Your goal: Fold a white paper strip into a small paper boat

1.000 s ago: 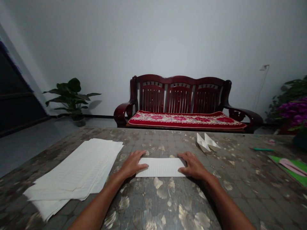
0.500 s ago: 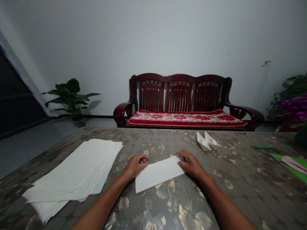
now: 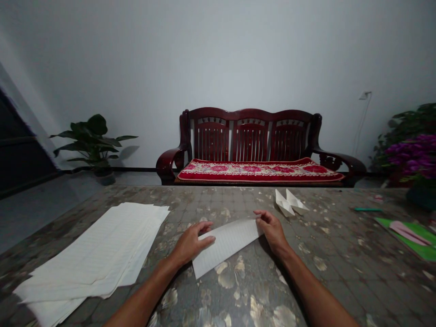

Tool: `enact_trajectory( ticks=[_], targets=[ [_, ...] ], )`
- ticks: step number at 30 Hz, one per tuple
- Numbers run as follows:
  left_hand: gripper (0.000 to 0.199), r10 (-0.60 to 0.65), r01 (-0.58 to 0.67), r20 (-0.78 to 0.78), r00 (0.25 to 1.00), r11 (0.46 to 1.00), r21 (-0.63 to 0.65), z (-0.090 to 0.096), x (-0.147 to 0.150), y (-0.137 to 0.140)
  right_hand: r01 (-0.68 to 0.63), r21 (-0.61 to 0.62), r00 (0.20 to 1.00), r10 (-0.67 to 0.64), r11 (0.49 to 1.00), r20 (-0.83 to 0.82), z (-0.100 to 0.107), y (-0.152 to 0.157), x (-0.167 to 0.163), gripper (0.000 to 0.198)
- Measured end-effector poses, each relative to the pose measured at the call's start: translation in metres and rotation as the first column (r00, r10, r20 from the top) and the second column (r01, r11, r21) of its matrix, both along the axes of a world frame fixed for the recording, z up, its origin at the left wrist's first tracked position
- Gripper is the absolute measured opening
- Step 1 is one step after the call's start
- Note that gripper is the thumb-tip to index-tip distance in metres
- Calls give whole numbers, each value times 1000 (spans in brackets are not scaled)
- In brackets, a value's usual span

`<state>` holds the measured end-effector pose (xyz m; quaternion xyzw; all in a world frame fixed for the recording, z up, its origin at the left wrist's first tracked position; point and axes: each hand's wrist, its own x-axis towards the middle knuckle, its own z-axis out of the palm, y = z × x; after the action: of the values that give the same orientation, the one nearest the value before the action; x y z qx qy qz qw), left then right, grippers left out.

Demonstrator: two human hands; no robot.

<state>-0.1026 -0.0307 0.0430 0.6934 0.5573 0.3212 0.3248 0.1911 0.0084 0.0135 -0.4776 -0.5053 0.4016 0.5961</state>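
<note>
A folded sheet of lined white paper point(image 3: 226, 245) lies slantwise in front of me, its upper edge bowed up off the table. My left hand point(image 3: 194, 240) has it by the left end, thumb on top and fingers behind the upper edge. At the upper right corner my right hand point(image 3: 272, 231) pinches the sheet between thumb and fingers. Beyond that hand stands a folded white paper boat shape point(image 3: 289, 203) with two pointed peaks. To the left lies a loose stack of lined paper sheets point(image 3: 98, 250).
The table point(image 3: 238, 290) has a patterned grey cover. At its right are a green pen point(image 3: 368, 209), a green sheet point(image 3: 405, 238) with a pink piece point(image 3: 408, 232) on it, and purple flowers point(image 3: 413, 154). A wooden bench point(image 3: 250, 136) stands behind the table.
The folded paper has gone from lying flat to bowed upward. My left thumb has moved onto it, and my right fingers have closed on its corner. The view has shifted slightly.
</note>
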Motion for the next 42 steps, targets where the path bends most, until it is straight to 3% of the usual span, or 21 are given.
enact_trajectory(
  ticks=[3, 6, 8, 10, 13, 15, 17, 19, 21, 23, 25, 26, 28, 32, 35, 42],
  targets=[
    [31, -1, 5, -54, 999, 997, 75, 6, 3, -5, 30, 39, 1000, -30, 999, -3, 2, 1, 1, 25],
    [17, 27, 4, -104, 994, 959, 283, 9, 8, -15, 66, 112, 994, -76, 992, 83, 7, 1, 2, 31],
    [20, 55, 36, -173, 983, 873, 486, 8, 12, -24, 115, 256, 949, -182, 960, 256, 11, -4, 2, 46],
    [21, 78, 131, -290, 954, 763, 633, 6, 17, -33, 90, 429, 840, -300, 899, 451, 15, -12, 0, 58],
    [19, 134, 248, -432, 892, 655, 714, 2, 28, -44, -143, 515, 685, -291, 845, 668, 20, -28, -7, 59],
    [20, 161, 277, -478, 863, 640, 716, 1, 37, -51, -291, 486, 592, -244, 824, 768, 21, -38, -15, 60],
    [21, 145, 283, -488, 861, 660, 696, 1, 46, -58, -368, 443, 519, -215, 818, 828, 20, -44, -22, 53],
    [20, 31, 305, -452, 891, 696, 650, 3, 51, -65, -393, 416, 486, -198, 820, 851, 17, -46, -26, 40],
    [25, -168, 348, -346, 923, 746, 568, 7, 51, -67, -390, 412, 507, -181, 823, 842, 12, -43, -24, 28],
    [35, -305, 349, -169, 937, 814, 465, 13, 42, -63, -355, 425, 579, -161, 833, 800, 7, -38, -16, 20],
    [45, -188, 184, -31, 982, 895, 407, 18, 26, -51, -302, 436, 679, -130, 848, 722, 2, -32, -6, 11],
    [41, -96, 98, -26, 995, 903, 419, 19, 16, -43, -281, 433, 729, -103, 857, 676, 0, -29, -1, 8],
    [35, -63, 134, -162, 985, 872, 472, 15, -2, -27, -252, 400, 809, -35, 881, 586, -3, -24, 6, 7],
    [72, -118, 365, -455, 883, 782, 505, -2, -18, -12, -217, 319, 895, 58, 922, 442, -8, -19, 13, 10],
    [80, -132, 444, -538, 832, 741, 504, -8, -6, -13, -215, 269, 912, 94, 939, 399, -10, -16, 15, 13],
    [37, -216, 612, -649, 730, 628, 480, -2, 27, 4, -225, 208, 911, 130, 952, 392, -11, -15, 19, 16]
  ],
)
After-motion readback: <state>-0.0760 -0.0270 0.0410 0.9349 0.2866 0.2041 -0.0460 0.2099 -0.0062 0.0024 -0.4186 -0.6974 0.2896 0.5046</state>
